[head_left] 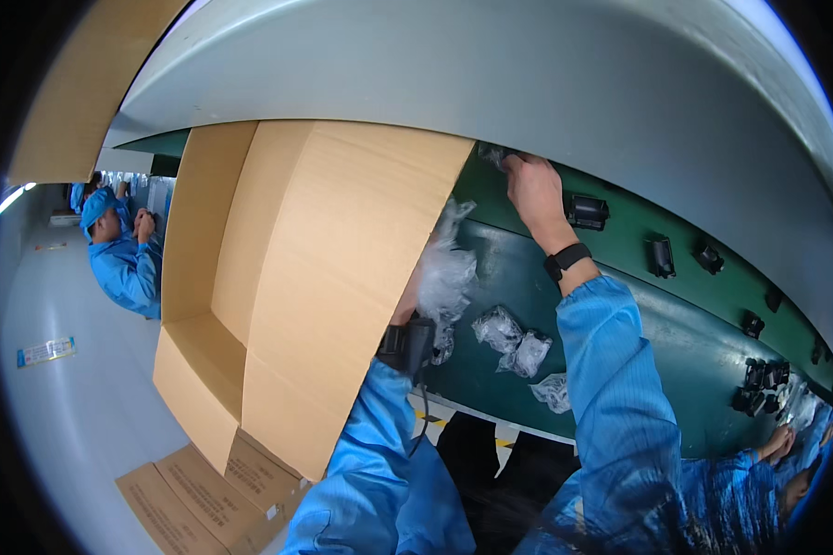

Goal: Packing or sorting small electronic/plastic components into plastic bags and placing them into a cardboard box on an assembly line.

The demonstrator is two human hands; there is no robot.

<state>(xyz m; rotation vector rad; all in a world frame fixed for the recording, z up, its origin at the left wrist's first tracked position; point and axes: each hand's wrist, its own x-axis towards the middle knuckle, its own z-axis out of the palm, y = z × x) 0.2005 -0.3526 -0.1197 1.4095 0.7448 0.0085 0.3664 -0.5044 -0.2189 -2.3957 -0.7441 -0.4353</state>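
My right hand reaches to the far side of the bench, its fingers closed on a clear plastic bag beside the box edge. What the bag contains I cannot make out. Most of my left hand is hidden behind the side of an open cardboard box, and its fingers do not show. Right by it is a bunch of crumpled clear plastic bags; whether that hand grips them is hidden. Between my arms lie several bagged dark parts on the green bench top.
Black plastic parts are spaced along the green strip at the far side. A grey overhang spans above it. Flat cartons lie at lower left. One co-worker sits at left; another's hand is at right.
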